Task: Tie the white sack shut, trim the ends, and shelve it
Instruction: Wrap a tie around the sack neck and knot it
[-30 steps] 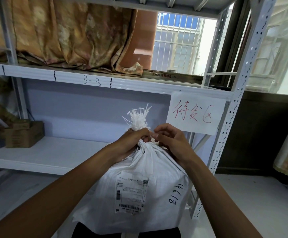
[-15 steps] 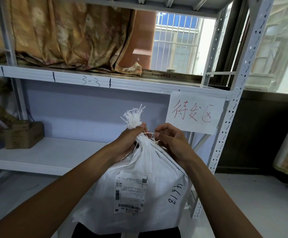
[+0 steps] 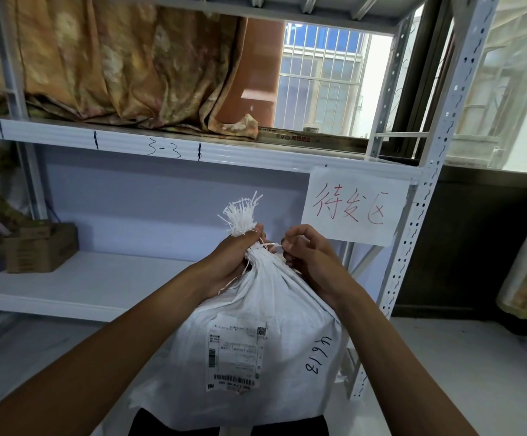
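The gathered neck of the white sack (image 3: 256, 350) is gripped in the left hand (image 3: 234, 262). Its fingers and thumb are curled tightly round the neck, just below a tuft of frayed ends (image 3: 240, 215) that stands up above the fist. A thin white string (image 3: 270, 245) is pinched between the thumb and forefinger of the right hand (image 3: 309, 256), just beside the neck, and the other fingers are curled in toward the palm. The string is stretched across the small gap between the two hands. Both bare forearms are extended from the lower corners of the view and meet at the top of the sack.

The sack is held upright, low in the middle of the view, in front of a white metal shelf (image 3: 98, 284); what it rests on is hidden. A shipping label (image 3: 236, 357) is stuck to its front, with black handwritten digits beside it. A cardboard box (image 3: 39, 247) is seen at the left end of the shelf. A paper sign (image 3: 353, 206) with red handwritten characters is fixed to the shelf edge above, near the right hand. A patterned curtain (image 3: 114, 67) is bunched on that upper level, beside a barred window (image 3: 318, 80).
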